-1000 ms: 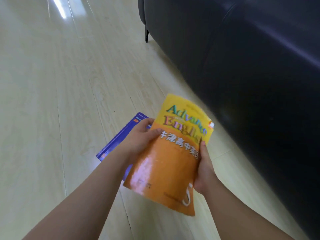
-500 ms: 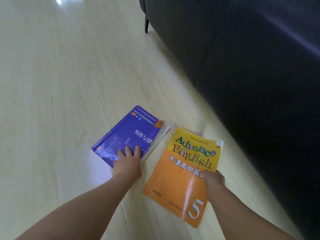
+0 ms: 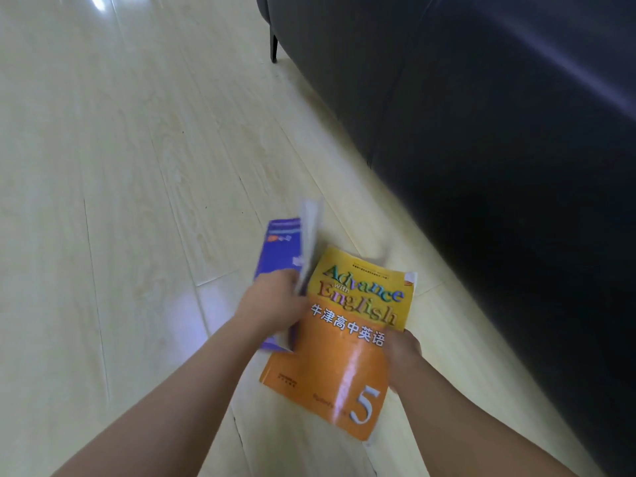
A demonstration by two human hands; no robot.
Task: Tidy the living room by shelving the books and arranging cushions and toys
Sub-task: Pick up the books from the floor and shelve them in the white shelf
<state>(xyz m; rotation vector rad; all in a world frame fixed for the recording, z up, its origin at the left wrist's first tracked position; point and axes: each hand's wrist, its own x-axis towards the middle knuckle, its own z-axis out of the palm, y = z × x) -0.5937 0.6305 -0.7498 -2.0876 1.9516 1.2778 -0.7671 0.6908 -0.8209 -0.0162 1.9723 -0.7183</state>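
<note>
Pale wood-plank floor (image 3: 120,166) lies under me, with a black sofa (image 3: 481,132) along my right. My left hand (image 3: 272,301) curls round the lower part of a purple book (image 3: 278,249), holding it tilted up on edge, its white pages fanned and blurred. My right hand (image 3: 404,356) grips the right edge of the orange-and-yellow "Advance with English 5" textbook (image 3: 330,366). Its cover faces up, and it overlaps the purple book's near corner, close to the sofa's base.

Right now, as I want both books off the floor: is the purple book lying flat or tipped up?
Tipped up: the left hand grips the purple book, its cover stands steeply, white pages fanning beside it.
</note>
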